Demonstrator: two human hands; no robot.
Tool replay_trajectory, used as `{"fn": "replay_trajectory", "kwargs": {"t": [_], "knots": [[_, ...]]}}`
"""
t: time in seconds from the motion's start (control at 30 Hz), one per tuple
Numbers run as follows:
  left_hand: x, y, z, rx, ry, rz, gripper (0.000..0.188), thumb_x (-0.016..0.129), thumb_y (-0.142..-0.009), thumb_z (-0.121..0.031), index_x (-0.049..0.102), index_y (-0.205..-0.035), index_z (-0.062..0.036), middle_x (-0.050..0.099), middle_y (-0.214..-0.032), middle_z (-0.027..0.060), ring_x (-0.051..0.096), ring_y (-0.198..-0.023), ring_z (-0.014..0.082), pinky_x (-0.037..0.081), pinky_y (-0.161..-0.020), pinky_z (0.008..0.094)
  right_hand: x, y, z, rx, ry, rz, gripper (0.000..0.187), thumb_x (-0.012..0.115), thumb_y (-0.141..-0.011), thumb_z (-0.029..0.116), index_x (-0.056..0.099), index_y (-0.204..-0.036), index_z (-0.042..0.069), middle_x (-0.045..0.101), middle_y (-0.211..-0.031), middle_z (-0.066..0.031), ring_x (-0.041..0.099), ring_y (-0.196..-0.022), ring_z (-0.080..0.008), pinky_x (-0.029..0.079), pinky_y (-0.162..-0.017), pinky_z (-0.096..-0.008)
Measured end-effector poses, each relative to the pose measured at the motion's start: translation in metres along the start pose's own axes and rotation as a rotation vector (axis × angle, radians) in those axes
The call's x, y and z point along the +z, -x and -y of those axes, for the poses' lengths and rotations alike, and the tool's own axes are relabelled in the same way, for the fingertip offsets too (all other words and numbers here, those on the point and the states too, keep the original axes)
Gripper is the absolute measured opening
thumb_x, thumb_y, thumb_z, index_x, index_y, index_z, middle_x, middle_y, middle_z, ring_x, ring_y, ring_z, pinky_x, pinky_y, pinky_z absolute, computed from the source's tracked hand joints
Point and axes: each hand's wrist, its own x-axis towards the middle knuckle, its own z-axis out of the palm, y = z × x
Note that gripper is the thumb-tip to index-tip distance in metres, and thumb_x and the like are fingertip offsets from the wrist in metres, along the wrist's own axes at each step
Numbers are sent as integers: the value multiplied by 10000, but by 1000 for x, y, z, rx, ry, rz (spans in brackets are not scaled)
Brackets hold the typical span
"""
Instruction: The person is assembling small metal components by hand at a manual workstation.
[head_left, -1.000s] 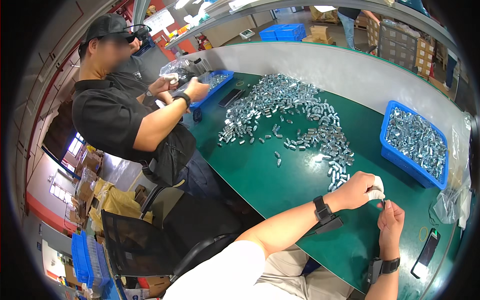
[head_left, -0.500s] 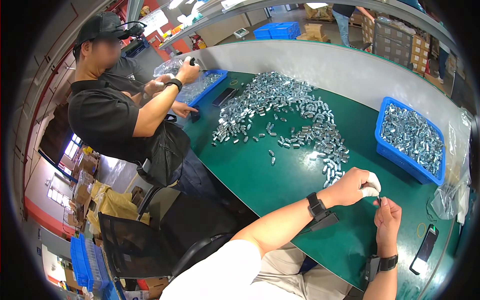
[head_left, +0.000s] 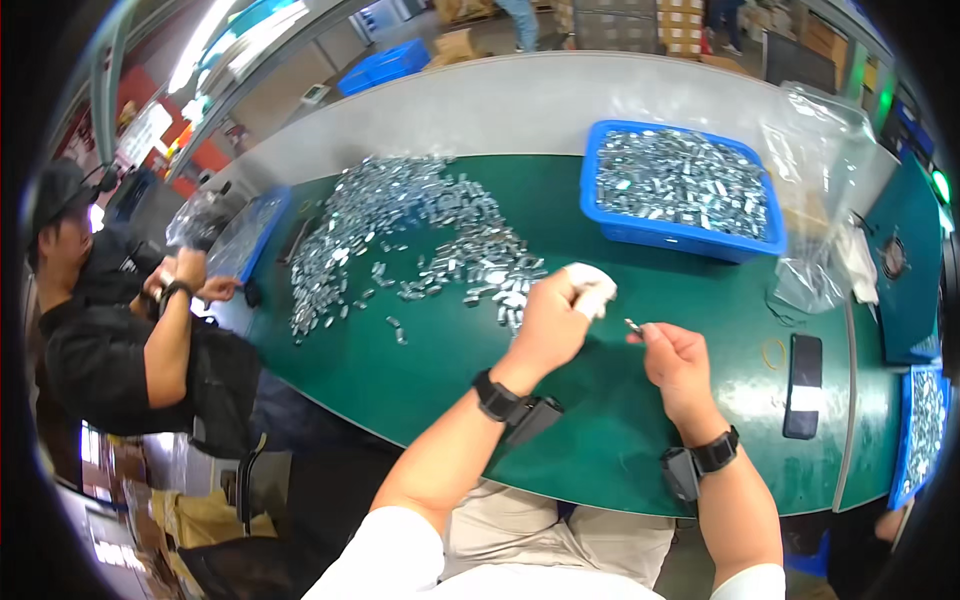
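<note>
My left hand (head_left: 555,318), white coverings on its fingertips, is closed above the green table. Whether something sits inside its fingers is hidden. To its right, my right hand (head_left: 676,368) pinches a small, slim metal piece (head_left: 633,327) between thumb and forefinger, its shiny tip sticking out toward the left hand. The two hands are a short gap apart. Left of and beyond my left hand, a loose heap of small silvery metal cylinders (head_left: 400,205) spreads over the green table (head_left: 440,375). Two stray cylinders (head_left: 398,331) lie on its near side.
A blue bin (head_left: 680,240) full of similar parts stands behind my hands, beside a clear plastic bag (head_left: 815,200). A phone (head_left: 803,385) and rubber band (head_left: 773,353) lie at right. Another blue tray (head_left: 915,440) sits far right. A co-worker (head_left: 120,330) stands at left.
The view has swung right, so the bin and heap appear farther left. My hands have drawn apart, and the metal piece now shows in my right hand's pinch.
</note>
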Motion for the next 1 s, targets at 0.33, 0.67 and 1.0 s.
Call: {"fn": "replay_trajectory", "kwargs": {"t": [0.33, 0.67, 1.0], "knots": [[3, -75, -58, 17, -4, 7, 175, 612, -932, -144, 656, -1046, -18, 660, -830, 20, 564, -681, 82, 452, -599, 244, -1, 2, 3, 14, -58, 45, 271, 531, -995, 192, 678, -924, -24, 366, -541, 102, 266, -471, -7, 187, -446, -216], [-54, 8, -10, -85, -880, 39, 238, 736, -793, -179, 688, -956, -12, 688, -881, 170, 671, -732, 299, 529, -668, 395, 0, -1, 4, 9, -34, 61, 282, 527, -998, 208, 679, -928, -19, 363, -538, 100, 272, -473, -7, 189, -443, -220], [-33, 4, 10, 83, -1070, -6, 114, 685, -714, -44, 627, -805, -9, 608, -870, 202, 616, -834, 399, 507, -722, 485, -3, 4, -4, -45, -34, 34, 316, 527, -1003, 229, 665, -906, -38, 357, -526, 94, 262, -443, -7, 171, -419, -217]]}}
